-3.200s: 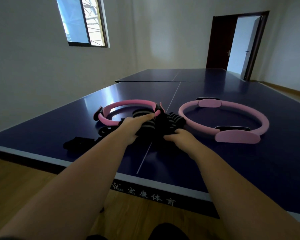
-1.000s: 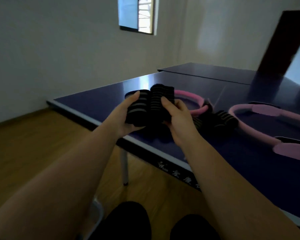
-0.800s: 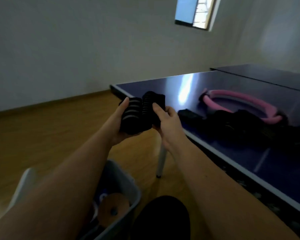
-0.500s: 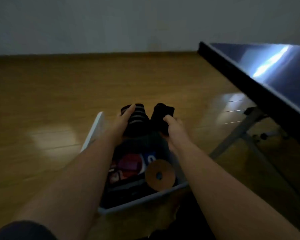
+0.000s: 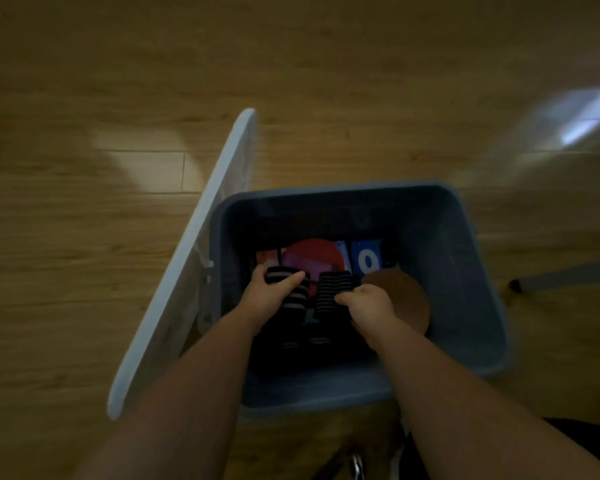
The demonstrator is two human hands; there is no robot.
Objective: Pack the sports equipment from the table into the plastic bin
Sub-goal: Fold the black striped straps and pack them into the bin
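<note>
Both hands are down inside the plastic bin (image 5: pixel 465 271), holding the striped black bundle (image 5: pixel 331 296) low over what already lies in it.
My left hand (image 5: pixel 268 300) wraps the bundle's left roll with the thumb across it, and my right hand (image 5: pixel 368 306) is curled tight on the right roll. The bundle is at the bin's centre, over a red disc (image 5: pixel 312 256) and beside a brown disc (image 5: pixel 407 303); the lid (image 5: pixel 187 265) leans at the bin's left. Judged light, soft and ribbed, floppy between the rolls. Best held round each roll's middle, not by loose straps. Not fragile.
</note>
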